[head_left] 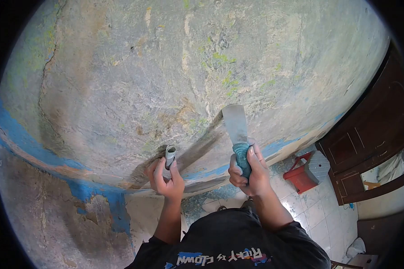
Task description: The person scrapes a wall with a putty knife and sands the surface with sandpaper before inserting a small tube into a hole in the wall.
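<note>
My right hand [251,172] is wrapped round the teal handle of a putty knife [235,123]. Its broad metal blade points up, with the edge close to the scraped wall [157,76]. Between the thumb and fingers of my left hand [167,178] is a short grey tube [171,152], its round open end facing up. Around both hands the wall shows rough grey plaster with flecks of green and pale paint. Shadows of the hands and blade fall across it.
Blue paint [31,141] runs in a band along the lower wall. On the tiled floor [316,215], strewn with paint flakes, stands a red and grey stool [307,172]. Dark wooden furniture [368,130] is at the right.
</note>
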A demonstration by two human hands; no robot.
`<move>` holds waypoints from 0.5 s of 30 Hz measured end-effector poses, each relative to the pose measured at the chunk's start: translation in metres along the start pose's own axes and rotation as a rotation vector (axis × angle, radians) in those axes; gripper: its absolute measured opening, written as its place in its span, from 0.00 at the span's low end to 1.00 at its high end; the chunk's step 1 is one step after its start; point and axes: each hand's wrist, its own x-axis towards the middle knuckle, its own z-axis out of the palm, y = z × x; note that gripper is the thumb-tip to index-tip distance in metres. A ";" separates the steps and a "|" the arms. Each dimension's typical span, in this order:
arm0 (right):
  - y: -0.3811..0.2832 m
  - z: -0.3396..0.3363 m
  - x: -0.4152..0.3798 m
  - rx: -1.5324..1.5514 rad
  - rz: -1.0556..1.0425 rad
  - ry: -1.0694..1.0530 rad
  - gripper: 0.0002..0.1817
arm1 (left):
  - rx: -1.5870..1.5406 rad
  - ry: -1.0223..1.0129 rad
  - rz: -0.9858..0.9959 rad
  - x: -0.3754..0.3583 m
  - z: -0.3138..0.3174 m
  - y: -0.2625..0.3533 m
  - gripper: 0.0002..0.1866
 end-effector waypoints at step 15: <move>0.002 0.024 0.004 -0.027 -0.013 -0.042 0.14 | 0.044 -0.028 0.025 0.004 -0.002 0.004 0.17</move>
